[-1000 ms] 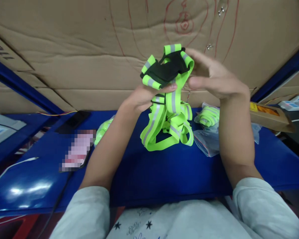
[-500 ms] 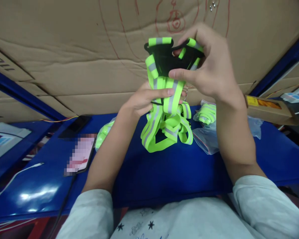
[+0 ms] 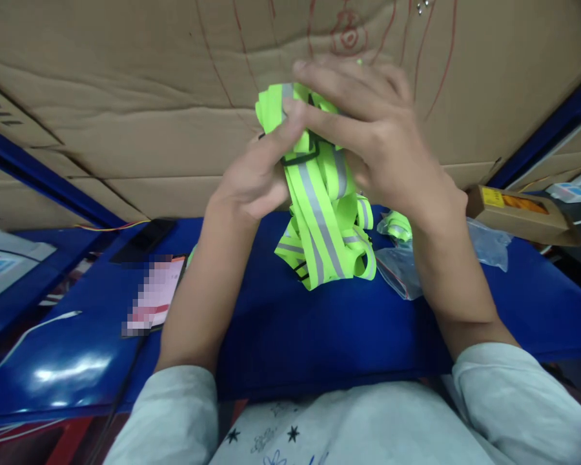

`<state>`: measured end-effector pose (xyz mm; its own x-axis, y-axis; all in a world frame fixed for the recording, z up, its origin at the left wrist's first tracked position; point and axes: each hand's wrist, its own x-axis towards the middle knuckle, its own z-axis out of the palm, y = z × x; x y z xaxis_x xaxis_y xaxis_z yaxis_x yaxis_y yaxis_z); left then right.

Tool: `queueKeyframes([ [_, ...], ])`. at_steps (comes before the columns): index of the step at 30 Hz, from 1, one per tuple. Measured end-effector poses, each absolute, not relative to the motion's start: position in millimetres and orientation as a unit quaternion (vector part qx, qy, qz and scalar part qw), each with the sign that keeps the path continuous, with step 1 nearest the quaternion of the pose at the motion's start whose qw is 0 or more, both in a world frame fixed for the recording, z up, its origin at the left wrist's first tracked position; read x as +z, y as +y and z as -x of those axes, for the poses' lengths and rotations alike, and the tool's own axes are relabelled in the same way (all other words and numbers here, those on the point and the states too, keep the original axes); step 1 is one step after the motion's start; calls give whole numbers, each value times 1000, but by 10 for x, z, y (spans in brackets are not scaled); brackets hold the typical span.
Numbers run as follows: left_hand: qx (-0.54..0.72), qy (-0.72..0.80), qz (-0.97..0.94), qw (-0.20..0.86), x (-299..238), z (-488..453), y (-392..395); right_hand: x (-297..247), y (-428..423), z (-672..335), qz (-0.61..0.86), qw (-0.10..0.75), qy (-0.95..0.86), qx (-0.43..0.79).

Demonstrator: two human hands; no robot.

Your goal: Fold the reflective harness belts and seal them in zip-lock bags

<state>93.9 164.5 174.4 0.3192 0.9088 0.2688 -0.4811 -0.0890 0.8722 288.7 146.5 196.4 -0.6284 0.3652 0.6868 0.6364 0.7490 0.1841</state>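
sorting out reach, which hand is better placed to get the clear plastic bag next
Probably the right hand: the clear bag lies right of the neon straps, while the left hand grips them from their left.

Cardboard (image 3: pixel 126 71) bears cut-off characters (image 3: pixel 2 115), seemingly an upside-down "110".

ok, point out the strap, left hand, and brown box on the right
Strap (image 3: pixel 319 223): head view, hanging striped length.
Left hand (image 3: pixel 257 174): head view, below its thumb.
Brown box (image 3: pixel 519 221): head view, near side.
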Motion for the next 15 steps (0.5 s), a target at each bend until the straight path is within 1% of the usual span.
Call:
queueKeyframes([
  [2, 518, 180, -532, 645, 1741, -926, 1671, 1991, 1445, -2939, 260, 302, -911, -104],
  [3, 511, 183, -537, 646, 1734, -922, 1687, 2003, 1439, -2975, 250, 308, -917, -49],
  [5, 516, 225, -518, 645, 1718, -924, 1706, 2021, 1444, -3045, 256, 365, -895, 17],
  [7, 524, 263, -486, 648, 1705, -937, 1701, 2027, 1487, -3093, 298, 414, -859, 30],
  [9, 512, 266, -481, 660, 1691, -959, 1692, 2027, 1554, -3109, 330, 408, -850, 41],
  [11, 489, 225, -504, 676, 1662, -988, 1705, 2028, 1601, -3098, 347, 397, -848, 56],
  [13, 480, 164, -523, 685, 1612, -1019, 1746, 2033, 1586, -3071, 345, 425, -836, 39],
  [15, 474, 128, -531, 690, 1552, -1044, 1791, 2034, 1511, -3034, 330, 465, -821, -17],
])
